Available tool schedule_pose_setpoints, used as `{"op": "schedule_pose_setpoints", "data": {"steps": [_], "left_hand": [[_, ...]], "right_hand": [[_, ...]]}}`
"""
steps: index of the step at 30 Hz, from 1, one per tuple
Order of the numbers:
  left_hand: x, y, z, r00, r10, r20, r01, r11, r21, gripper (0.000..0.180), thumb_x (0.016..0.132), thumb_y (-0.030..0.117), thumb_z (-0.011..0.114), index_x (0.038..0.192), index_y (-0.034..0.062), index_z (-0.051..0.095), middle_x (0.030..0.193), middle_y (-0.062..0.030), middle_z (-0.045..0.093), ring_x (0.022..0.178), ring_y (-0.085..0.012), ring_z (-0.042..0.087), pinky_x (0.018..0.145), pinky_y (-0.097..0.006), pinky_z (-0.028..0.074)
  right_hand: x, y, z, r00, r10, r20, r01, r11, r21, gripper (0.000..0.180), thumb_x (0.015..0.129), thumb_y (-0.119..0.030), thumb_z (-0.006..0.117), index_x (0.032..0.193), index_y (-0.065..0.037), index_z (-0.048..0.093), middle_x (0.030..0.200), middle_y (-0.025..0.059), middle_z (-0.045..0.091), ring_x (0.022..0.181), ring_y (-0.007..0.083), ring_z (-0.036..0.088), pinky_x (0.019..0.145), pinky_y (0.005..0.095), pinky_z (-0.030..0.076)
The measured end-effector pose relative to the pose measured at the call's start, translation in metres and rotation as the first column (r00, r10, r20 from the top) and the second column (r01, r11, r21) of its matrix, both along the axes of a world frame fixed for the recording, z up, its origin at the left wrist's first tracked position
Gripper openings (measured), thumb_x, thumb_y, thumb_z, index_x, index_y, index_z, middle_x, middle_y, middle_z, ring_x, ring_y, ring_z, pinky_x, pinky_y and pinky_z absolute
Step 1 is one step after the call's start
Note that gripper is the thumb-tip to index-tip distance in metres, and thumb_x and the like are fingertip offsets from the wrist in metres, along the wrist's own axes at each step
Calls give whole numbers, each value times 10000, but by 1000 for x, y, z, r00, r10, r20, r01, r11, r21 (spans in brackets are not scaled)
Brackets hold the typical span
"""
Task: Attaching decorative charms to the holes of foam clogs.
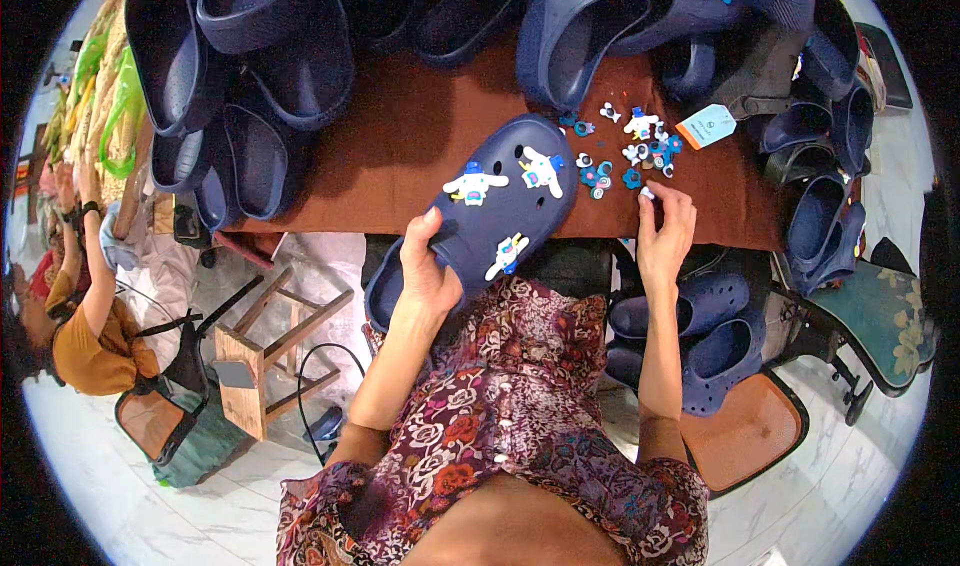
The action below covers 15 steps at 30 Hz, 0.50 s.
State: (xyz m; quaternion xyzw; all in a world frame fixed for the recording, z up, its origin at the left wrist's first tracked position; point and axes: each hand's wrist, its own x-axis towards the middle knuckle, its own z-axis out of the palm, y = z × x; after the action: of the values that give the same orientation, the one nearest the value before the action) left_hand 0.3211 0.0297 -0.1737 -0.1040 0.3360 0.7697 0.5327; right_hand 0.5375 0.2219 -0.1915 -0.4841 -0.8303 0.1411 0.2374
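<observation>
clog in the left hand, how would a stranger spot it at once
Find the brown tabletop; over its near edge, the left hand grips one navy clog. Unlike the neighbouring clogs, this one is held and shows three white figure charms.

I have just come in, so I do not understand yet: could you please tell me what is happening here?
The person's left hand holds a navy clog that has three white figure charms on it. The right hand pinches a small white piece beside loose charms scattered on the brown cloth. Other clogs crowd the cloth's far side.
</observation>
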Motion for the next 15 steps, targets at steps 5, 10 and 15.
{"op": "schedule_pose_setpoints", "data": {"steps": [5, 10, 15], "left_hand": [[-1, -2, -4, 999, -5, 36, 3, 999, 54, 718, 815, 526, 647, 1290, 1, 535, 1290, -175, 590, 1159, -318, 587, 1038, -465, 435], [-3, 2, 2, 998, -19, 56, 15, 997, 81, 739, 836, 550, 623, 1314, -3, 512, 1305, -174, 577, 1185, -317, 569, 1056, -471, 416], [-5, 2, -6, 997, -64, 35, 59, 992, 111, 801, 848, 600, 584, 1358, -6, 467, 1353, -181, 539, 1226, -319, 543, 1072, -465, 404]], "right_hand": [[-8, -9, 4, 992, -12, -126, 1, 996, -87, 153, 881, -77, 653, 1026, -29, 654, 947, 91, 615, 862, 220, 597, 790, 335, 479], [-32, -40, 21, 858, -11, -513, -250, 864, -437, 128, 868, -29, 680, 996, -19, 677, 918, 33, 639, 797, 88, 602, 717, 224, 468], [-62, -60, 31, 825, 32, -564, -370, 787, -495, 160, 862, -20, 680, 1020, -1, 683, 904, 55, 664, 778, 101, 626, 714, 242, 491]]}}
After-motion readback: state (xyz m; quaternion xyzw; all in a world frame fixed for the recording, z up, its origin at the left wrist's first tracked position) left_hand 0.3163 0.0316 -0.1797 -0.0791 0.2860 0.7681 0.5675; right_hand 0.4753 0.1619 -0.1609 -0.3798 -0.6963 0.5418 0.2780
